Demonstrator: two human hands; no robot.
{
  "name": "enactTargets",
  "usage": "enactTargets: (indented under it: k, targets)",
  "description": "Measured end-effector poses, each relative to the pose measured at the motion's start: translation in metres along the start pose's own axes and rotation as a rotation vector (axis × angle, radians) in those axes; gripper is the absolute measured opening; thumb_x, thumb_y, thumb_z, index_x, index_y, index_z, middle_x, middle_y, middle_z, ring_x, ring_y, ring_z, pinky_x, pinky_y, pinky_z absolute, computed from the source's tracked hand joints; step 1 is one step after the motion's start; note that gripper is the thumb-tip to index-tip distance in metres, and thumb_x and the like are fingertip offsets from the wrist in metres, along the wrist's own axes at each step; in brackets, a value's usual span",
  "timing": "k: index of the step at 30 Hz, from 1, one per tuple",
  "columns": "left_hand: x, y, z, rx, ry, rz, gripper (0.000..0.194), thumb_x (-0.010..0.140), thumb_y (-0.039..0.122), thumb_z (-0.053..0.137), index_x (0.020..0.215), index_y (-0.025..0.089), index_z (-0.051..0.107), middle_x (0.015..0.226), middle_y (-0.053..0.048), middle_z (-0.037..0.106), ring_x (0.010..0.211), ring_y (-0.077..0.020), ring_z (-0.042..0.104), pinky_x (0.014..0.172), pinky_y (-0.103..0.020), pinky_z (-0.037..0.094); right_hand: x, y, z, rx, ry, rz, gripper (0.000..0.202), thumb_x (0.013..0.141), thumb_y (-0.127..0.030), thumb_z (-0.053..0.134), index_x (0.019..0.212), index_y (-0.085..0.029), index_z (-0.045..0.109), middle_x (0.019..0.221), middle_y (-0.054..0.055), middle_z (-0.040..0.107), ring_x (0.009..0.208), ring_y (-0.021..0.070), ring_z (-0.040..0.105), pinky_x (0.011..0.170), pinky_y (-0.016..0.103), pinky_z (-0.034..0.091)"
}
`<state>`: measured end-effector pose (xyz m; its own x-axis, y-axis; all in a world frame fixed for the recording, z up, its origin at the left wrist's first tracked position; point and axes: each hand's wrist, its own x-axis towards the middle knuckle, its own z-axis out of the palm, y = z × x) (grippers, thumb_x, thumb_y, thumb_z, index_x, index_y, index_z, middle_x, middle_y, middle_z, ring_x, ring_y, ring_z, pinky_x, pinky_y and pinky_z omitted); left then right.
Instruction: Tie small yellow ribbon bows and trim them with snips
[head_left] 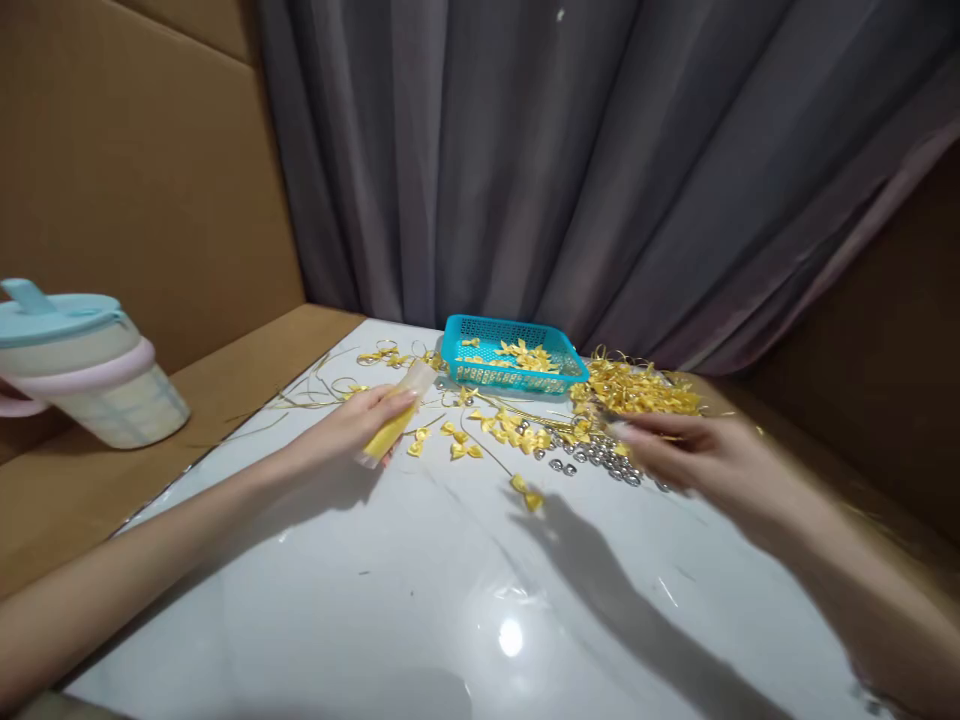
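Observation:
My left hand (pixel 369 418) is closed around a translucent tube with a yellow middle (pixel 390 432), held tilted above the table. Blurred by motion, my right hand (pixel 675 445) reaches over the right side, its fingertips by the silver heart-like pieces (pixel 600 452) and the heap of yellow ribbon bows (pixel 637 388). Whether it holds anything cannot be made out. Between the hands lie loose yellow bows (pixel 510 430). Nearer to me, a single yellow bow (pixel 527 493) lies at the end of a thin gold cord.
A turquoise basket (pixel 517 384) with yellow bows in it stands at the back of the white table (pixel 360 600). Gold cords (pixel 311 395) spread at the back left. A lidded cup (pixel 112 400) stands on the left; a grey curtain (pixel 480 170) hangs behind, with cardboard (pixel 135 150) at the left.

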<state>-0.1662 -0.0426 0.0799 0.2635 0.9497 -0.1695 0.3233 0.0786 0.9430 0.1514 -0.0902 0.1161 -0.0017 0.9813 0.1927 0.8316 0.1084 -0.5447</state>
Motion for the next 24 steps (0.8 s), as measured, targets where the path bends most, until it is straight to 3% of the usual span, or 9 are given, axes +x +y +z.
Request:
enactTargets:
  k: [2, 4, 7, 10, 16, 24]
  targets:
    - [0.001, 0.002, -0.004, 0.053, 0.054, 0.007, 0.035, 0.073, 0.052, 0.057, 0.078, 0.020, 0.044, 0.056, 0.003, 0.053, 0.044, -0.0130, 0.051, 0.041, -0.022, 0.035, 0.006, -0.032, 0.033, 0.050, -0.277, -0.108, 0.034, 0.075, -0.049, 0.057, 0.074, -0.017, 0.068, 0.054, 0.000, 0.052, 0.046, 0.0106, 0.039, 0.042, 0.023, 0.029]
    - [0.001, 0.004, -0.009, 0.099, 0.105, 0.036, 0.035, 0.071, 0.049, 0.061, 0.079, 0.020, 0.043, 0.055, 0.003, 0.053, 0.042, -0.0132, 0.051, 0.040, -0.022, 0.035, 0.012, -0.055, 0.062, 0.049, -0.377, -0.209, 0.026, 0.078, -0.036, 0.056, 0.066, -0.016, 0.067, 0.048, -0.002, 0.047, 0.044, 0.0086, 0.033, 0.043, 0.023, 0.024]
    - [0.003, 0.004, -0.016, 0.143, 0.153, 0.105, 0.033, 0.071, 0.047, 0.061, 0.078, 0.020, 0.044, 0.053, 0.004, 0.052, 0.041, -0.0132, 0.052, 0.041, -0.022, 0.036, 0.018, -0.077, 0.098, 0.048, -0.359, -0.322, 0.026, 0.076, -0.024, 0.058, 0.052, -0.015, 0.060, 0.043, -0.005, 0.037, 0.043, 0.0072, 0.026, 0.044, 0.023, 0.023]
    - [0.003, 0.003, -0.021, 0.161, 0.193, 0.138, 0.032, 0.073, 0.048, 0.059, 0.075, 0.020, 0.044, 0.052, 0.005, 0.052, 0.040, -0.0131, 0.052, 0.042, -0.023, 0.037, 0.022, -0.088, 0.122, 0.092, -0.312, -0.394, 0.020, 0.074, -0.022, 0.058, 0.055, -0.016, 0.061, 0.043, -0.005, 0.039, 0.044, 0.0075, 0.028, 0.046, 0.023, 0.023]
    - [0.003, 0.005, -0.024, 0.140, 0.218, 0.160, 0.033, 0.072, 0.049, 0.060, 0.077, 0.019, 0.047, 0.054, 0.005, 0.052, 0.039, -0.0110, 0.049, 0.040, -0.021, 0.034, 0.028, -0.103, 0.139, 0.143, -0.292, -0.441, 0.012, 0.071, -0.015, 0.055, 0.064, -0.016, 0.064, 0.048, -0.003, 0.048, 0.047, 0.0085, 0.036, 0.048, 0.022, 0.026]
    - [0.002, 0.006, -0.026, 0.103, 0.192, 0.145, 0.033, 0.072, 0.048, 0.061, 0.073, 0.019, 0.045, 0.052, 0.004, 0.051, 0.039, -0.0114, 0.050, 0.039, -0.021, 0.035, 0.035, -0.113, 0.143, 0.117, -0.323, -0.418, 0.018, 0.074, -0.016, 0.055, 0.057, -0.012, 0.059, 0.047, -0.004, 0.042, 0.044, 0.0057, 0.029, 0.045, 0.020, 0.021]
